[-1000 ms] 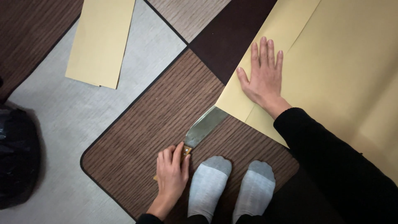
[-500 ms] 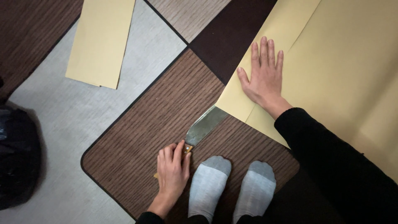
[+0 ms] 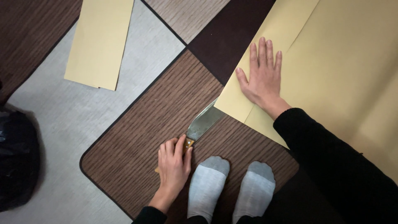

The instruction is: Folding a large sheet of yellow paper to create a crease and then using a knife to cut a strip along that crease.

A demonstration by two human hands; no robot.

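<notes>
While left hand (image 3: 174, 164) grips knife (image 3: 203, 123) handle, fingers wrapped, blade tip under yellow paper sheet (image 3: 340, 70) on floor; right hand (image 3: 263, 79) flat, fingers spread, pinning sheet. Step: slitting fold; next needs steady forward push.

No labels, signs or screens in view. Only package-like item: black plastic bag (image 3: 16, 159), bulky and crumpled, on the floor at the near left edge, partly cut off by the frame. No markings visible on it.
</notes>
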